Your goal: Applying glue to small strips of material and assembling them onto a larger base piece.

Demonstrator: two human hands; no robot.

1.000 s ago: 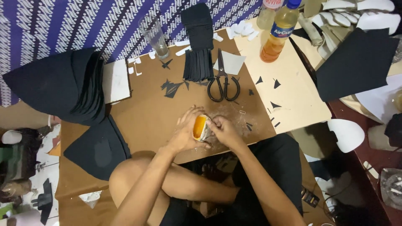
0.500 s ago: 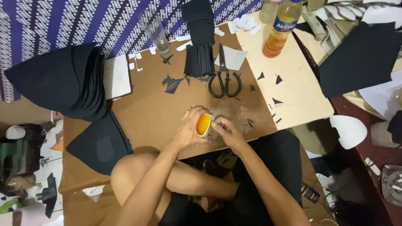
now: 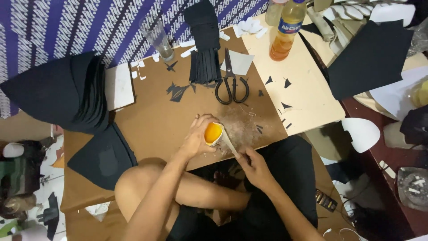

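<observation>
My left hand [image 3: 197, 137] grips a small cup of yellow-orange glue [image 3: 212, 133], tilted on the brown board [image 3: 156, 116] near its front edge. My right hand [image 3: 256, 166] sits just off that edge, over my lap, and pinches the lower end of a thin pale stick [image 3: 229, 143] whose other end rests at the cup's rim. A dried, whitish smear of glue marks the board right of the cup.
Black scissors [image 3: 231, 87] lie behind the cup, beside a stack of black strips [image 3: 204, 66] and a white paper piece [image 3: 241, 61]. A drinking glass [image 3: 157, 36] stands at the back. Piles of black cut pieces [image 3: 62, 91] lie left. A bottle of orange liquid [image 3: 285, 31] stands on a pale board.
My right hand has drawn back from the cup toward my lap, taking the stick's end with it. The left hand keeps hold of the cup, now tilted more toward me.
</observation>
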